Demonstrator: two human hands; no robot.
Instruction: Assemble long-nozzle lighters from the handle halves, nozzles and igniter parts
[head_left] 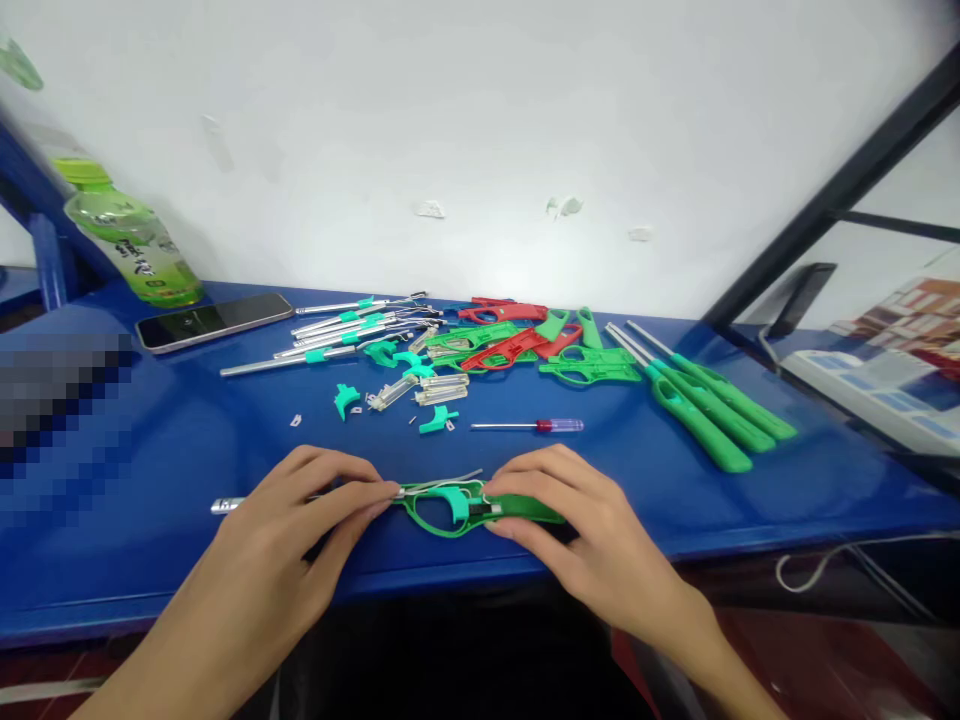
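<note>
An opened green lighter casing (441,529) lies at the table's front edge, its inside facing up. A teal trigger (454,500) sits in it, with a thin wire alongside. My left hand (307,525) pinches the casing's front end, where a metal tube (225,506) runs out to the left beneath the hand. On the handle side, my right hand (574,510) has its thumb and fingers closed about the casing near a small metal part. Beyond the hands are loose teal triggers (346,401), clear fuel tanks (442,389) and a screwdriver (559,426) with a purple-red handle.
Several metal tubes (330,354) with teal collars lie at the back, beside red casing halves (502,311) and green ones (592,366). Assembled green lighters (709,415) rest at right. A phone (217,321) and a green-capped bottle (135,240) stand back left. The wall bounds the table.
</note>
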